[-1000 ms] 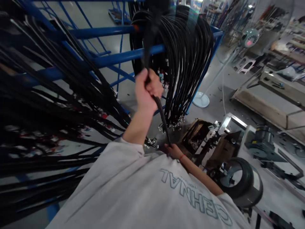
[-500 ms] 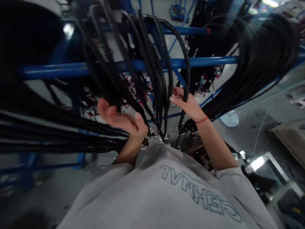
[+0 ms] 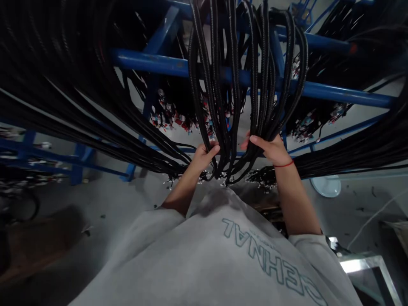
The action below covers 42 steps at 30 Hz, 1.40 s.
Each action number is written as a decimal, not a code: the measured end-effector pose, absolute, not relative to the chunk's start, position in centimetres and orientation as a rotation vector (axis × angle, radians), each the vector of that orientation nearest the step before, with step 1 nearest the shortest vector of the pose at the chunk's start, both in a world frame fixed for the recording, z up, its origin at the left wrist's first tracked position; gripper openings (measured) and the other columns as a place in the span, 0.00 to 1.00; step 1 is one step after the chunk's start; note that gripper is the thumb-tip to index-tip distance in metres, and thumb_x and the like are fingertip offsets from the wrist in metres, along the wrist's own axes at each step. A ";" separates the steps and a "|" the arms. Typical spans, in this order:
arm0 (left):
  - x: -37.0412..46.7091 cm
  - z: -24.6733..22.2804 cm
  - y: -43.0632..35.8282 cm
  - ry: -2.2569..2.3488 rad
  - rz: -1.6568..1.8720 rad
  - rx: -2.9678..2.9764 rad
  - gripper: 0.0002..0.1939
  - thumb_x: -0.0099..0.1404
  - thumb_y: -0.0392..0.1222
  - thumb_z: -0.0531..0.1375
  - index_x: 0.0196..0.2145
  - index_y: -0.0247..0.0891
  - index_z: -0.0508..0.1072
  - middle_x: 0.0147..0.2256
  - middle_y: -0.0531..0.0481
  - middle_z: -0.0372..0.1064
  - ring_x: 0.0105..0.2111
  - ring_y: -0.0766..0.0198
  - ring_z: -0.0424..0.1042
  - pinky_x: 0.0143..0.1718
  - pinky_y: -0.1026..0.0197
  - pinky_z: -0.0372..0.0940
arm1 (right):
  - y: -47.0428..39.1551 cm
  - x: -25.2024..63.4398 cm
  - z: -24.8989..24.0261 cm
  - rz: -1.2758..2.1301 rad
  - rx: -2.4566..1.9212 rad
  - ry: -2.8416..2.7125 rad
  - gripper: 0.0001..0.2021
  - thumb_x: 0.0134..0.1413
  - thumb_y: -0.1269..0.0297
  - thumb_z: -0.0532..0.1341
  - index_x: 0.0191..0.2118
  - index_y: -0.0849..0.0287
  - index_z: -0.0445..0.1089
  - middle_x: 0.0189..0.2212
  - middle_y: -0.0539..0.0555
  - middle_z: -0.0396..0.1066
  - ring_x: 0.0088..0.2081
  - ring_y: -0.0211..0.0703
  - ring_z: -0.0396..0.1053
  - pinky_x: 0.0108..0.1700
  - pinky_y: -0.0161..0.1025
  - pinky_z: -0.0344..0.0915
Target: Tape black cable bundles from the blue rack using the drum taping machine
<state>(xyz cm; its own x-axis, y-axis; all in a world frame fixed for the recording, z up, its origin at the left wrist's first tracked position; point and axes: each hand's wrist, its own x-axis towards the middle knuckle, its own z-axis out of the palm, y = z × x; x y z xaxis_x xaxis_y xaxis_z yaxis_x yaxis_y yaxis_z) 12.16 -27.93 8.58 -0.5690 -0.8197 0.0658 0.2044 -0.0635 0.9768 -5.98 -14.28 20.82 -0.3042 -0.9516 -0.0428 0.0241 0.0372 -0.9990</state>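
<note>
Several black cables (image 3: 234,85) hang over a blue rail (image 3: 153,63) in front of me, their lower ends gathered near my shirt. At the left side of this bundle, my left hand (image 3: 205,156) is curled round the outer cables, thumb on the near side. On the right side, my right hand (image 3: 267,148), with a red string at the wrist, is closed around the cables there, its thumb across the front and fingers behind them. Small white connectors show at the cable ends below the hands.
Thick bundles of black cables (image 3: 95,106) hang at the left, and more (image 3: 344,155) at the right. A white round lid or dish (image 3: 325,186) lies on the floor at right. A metal-framed box (image 3: 366,265) stands at lower right.
My left hand was open beside the cables and has moved right, closing on them. My right hand has closed round cables on the other side. The view has shifted left.
</note>
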 end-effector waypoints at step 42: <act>7.2 11.5 -24.3 -1.517 -1.846 0.474 0.27 0.45 0.60 0.74 0.35 0.38 0.79 0.34 0.48 0.78 0.38 0.54 0.78 0.45 0.51 0.74 | -13.0 0.4 20.7 -1.458 -1.565 2.166 0.19 0.65 0.51 0.56 0.56 0.52 0.68 0.53 0.61 0.69 0.57 0.55 0.66 0.58 0.54 0.68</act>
